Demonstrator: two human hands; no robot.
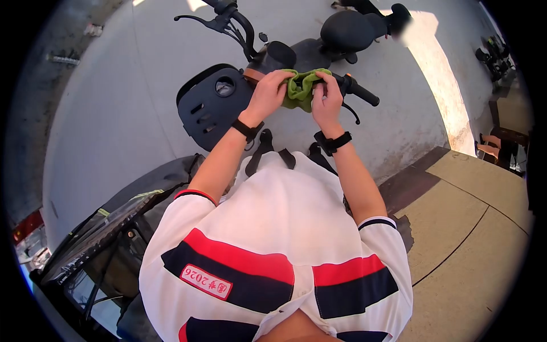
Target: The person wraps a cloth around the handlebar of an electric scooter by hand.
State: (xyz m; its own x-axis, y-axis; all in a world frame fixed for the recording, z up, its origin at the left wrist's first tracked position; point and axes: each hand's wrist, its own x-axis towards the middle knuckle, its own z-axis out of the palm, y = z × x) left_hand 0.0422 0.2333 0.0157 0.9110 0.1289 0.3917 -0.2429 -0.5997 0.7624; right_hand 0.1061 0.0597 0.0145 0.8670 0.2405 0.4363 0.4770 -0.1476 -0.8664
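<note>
A crumpled green cloth (pixel 300 90) is stretched between my two hands, in front of the scooter's handlebar area. My left hand (pixel 266 97) pinches its left edge, with the fingers closed on it. The right edge is gripped by my right hand (pixel 327 101), close to the black handlebar grip (pixel 362 92). Each wrist wears a black band. Just left of my left hand is the scooter's dark front basket (pixel 213 102), with slots and a round hole. The black seat (pixel 346 31) lies beyond the cloth. Folds hide the cloth's inside.
Another handlebar end with a brake lever (pixel 199 21) sticks out at the top left. A dark vehicle with a windshield (pixel 108 251) stands at the lower left. Tan boards (pixel 461 228) lie at the lower right. Dark objects (pixel 496 60) are at the far right.
</note>
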